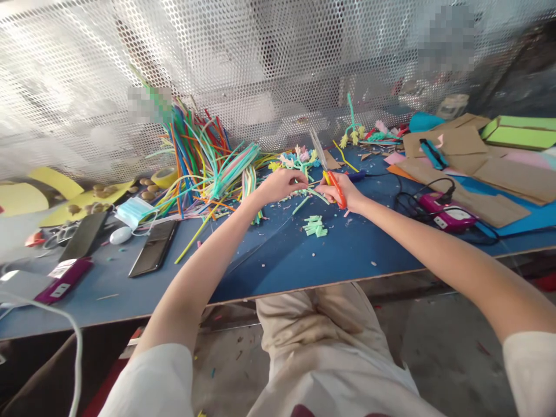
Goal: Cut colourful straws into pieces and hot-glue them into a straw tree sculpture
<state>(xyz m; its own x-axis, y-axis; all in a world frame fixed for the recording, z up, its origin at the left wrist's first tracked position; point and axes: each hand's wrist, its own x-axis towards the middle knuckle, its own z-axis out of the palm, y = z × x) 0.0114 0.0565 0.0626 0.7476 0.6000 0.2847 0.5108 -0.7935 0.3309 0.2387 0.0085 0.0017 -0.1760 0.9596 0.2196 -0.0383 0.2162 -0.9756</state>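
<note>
My right hand (347,190) is wrapped round a pair of scissors (334,188) with orange and yellow handles, their blades pointing up and away. My left hand (282,184) is closed in a pinch at the end of a pale green pipe cleaner (319,196), which runs between the two hands. Just below, a small pile of short cut green pieces (315,226) lies on the blue table, with one longer green piece (301,205) beside it. Behind my hands are pipe-cleaner flowers (299,157) in pink, yellow and blue-green.
A large heap of coloured pipe cleaners (208,150) stands at the left against a perforated metal screen (226,69). Left also hold a phone (154,249), a face mask (135,212) and a yellow tape roll (165,176). Brown paper (499,174) and a magenta power strip (449,212) lie right.
</note>
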